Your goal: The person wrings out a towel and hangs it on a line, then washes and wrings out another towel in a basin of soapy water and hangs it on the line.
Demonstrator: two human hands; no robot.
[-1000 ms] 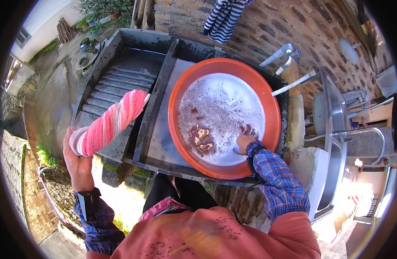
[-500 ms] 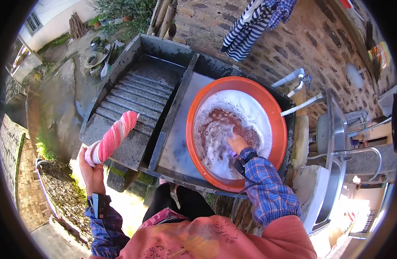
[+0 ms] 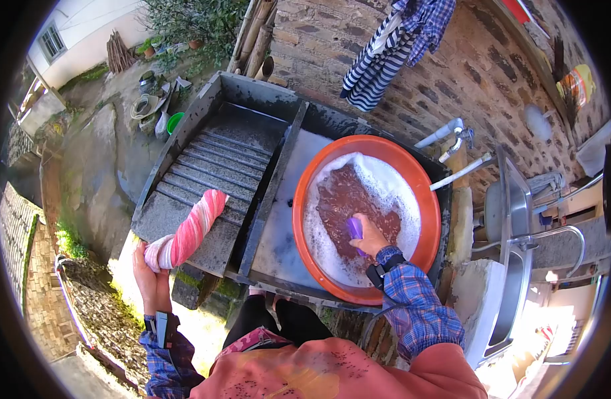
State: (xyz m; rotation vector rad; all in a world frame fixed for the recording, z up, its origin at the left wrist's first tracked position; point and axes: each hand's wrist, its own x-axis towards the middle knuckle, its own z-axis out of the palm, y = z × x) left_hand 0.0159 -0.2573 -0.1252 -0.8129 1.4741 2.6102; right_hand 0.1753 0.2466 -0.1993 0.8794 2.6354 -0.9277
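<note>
My left hand (image 3: 154,278) is closed around the lower end of a twisted pink-and-white cloth (image 3: 194,229), which sticks up at a slant in front of the ribbed stone washboard (image 3: 216,159). My right hand (image 3: 370,234) grips a small purple object (image 3: 355,228) over the orange basin (image 3: 301,219); its exact kind is hard to make out. Brownish water (image 3: 349,196) ringed by white suds (image 3: 406,193) fills the basin. The basin stands in the right-hand compartment of the stone sink, beside a soapy patch (image 3: 279,229).
A tap (image 3: 460,141) and a pale pipe (image 3: 462,171) reach toward the basin from the right. A stone divider (image 3: 273,189) separates the washboard from the basin side. Striped clothing (image 3: 378,66) hangs on the brick wall. A metal sink (image 3: 511,286) is at right.
My right hand has come up out of the churned suds, and the purple object shows more clearly. Brown water has opened in the foam. My left hand still holds the twisted cloth.
</note>
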